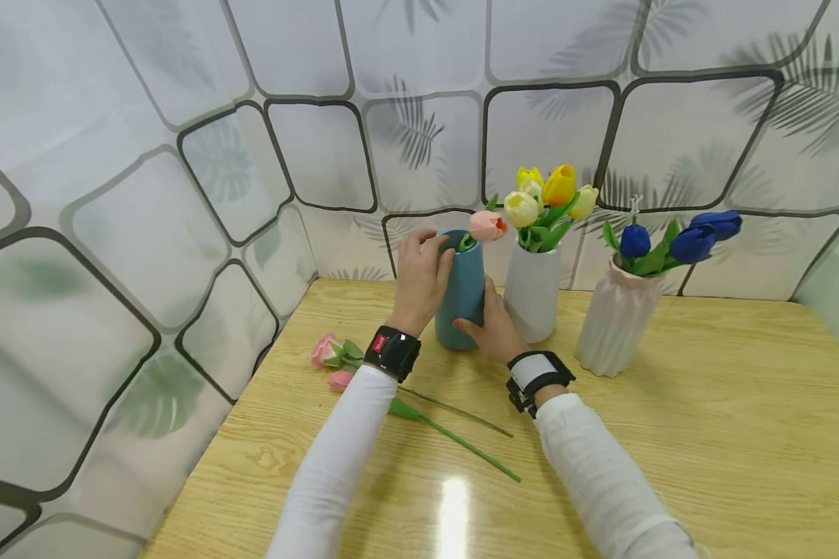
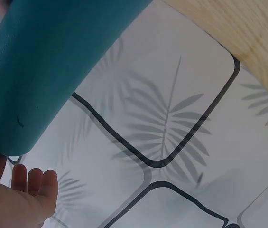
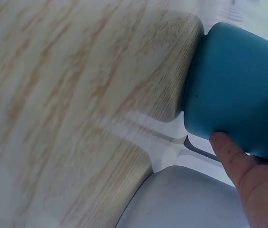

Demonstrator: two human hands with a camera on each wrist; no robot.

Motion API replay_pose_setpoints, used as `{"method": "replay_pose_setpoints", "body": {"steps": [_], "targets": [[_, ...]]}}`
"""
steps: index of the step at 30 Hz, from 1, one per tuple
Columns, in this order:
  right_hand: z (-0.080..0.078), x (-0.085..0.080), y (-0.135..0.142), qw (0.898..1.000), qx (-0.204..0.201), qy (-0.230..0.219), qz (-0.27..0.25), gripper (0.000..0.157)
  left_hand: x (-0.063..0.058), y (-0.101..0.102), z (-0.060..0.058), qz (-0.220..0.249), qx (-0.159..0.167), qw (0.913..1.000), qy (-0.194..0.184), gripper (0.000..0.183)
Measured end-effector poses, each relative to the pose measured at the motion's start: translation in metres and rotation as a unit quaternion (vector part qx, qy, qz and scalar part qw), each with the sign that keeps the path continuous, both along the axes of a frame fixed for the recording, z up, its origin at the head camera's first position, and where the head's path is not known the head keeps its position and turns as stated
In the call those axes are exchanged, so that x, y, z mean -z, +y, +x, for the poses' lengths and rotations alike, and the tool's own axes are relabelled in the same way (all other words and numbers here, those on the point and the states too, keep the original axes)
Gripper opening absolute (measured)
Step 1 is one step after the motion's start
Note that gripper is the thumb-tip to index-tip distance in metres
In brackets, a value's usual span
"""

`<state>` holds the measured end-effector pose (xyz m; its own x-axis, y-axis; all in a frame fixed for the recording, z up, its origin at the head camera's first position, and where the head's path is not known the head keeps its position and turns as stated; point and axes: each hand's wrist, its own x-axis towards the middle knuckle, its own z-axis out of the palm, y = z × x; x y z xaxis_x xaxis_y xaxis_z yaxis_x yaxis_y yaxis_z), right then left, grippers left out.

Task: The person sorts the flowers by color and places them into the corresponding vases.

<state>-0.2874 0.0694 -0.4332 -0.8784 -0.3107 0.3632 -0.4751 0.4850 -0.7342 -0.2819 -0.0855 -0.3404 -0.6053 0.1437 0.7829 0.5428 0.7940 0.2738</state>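
Note:
A blue vase (image 1: pixel 464 291) stands upright with a pink tulip (image 1: pixel 488 226) leaning out of its mouth to the right. At the vase's rim is my left hand (image 1: pixel 421 281); in the left wrist view one finger of this hand (image 2: pixel 22 202) touches the rim, and the others extend loosely beside it. My right hand (image 1: pixel 498 329) holds the vase low on its right side. Its thumb (image 3: pixel 231 154) presses the vase wall in the right wrist view, while its other fingers are mostly hidden.
Right of the blue vase stand a white vase (image 1: pixel 534 291) of yellow and cream tulips and a ribbed pale vase (image 1: pixel 615 322) of blue tulips. A pink rose (image 1: pixel 326 351) and a pink tulip (image 1: pixel 340 380) lie on the wooden table (image 1: pixel 734 435). A patterned curtain (image 1: pixel 426 62) hangs behind.

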Motion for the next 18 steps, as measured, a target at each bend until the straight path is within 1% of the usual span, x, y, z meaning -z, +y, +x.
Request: {"method": "replay_pose_setpoints", "body": {"steps": [2,5,11,14,18], "targets": [[0.001,0.000,0.000,1.000,0.005,0.000,0.008,0.098,0.002,0.000,0.001,0.019,0.007,0.9998,-0.006,0.025],[0.002,0.000,0.000,1.000,0.014,-0.013,0.020,0.099,0.006,-0.001,0.003,0.042,0.017,0.9988,-0.018,0.024],[0.003,0.001,0.001,0.999,0.017,-0.030,0.032,0.100,0.014,-0.002,0.011,0.082,0.032,0.9955,-0.035,0.025],[0.003,0.001,0.001,0.999,0.022,-0.034,0.034,0.100,0.021,-0.004,0.017,0.105,0.024,0.9928,-0.053,0.027],[0.003,0.001,-0.001,0.998,0.028,-0.035,0.035,0.099,0.031,-0.008,0.030,0.146,0.006,0.9853,-0.087,0.028]]}}
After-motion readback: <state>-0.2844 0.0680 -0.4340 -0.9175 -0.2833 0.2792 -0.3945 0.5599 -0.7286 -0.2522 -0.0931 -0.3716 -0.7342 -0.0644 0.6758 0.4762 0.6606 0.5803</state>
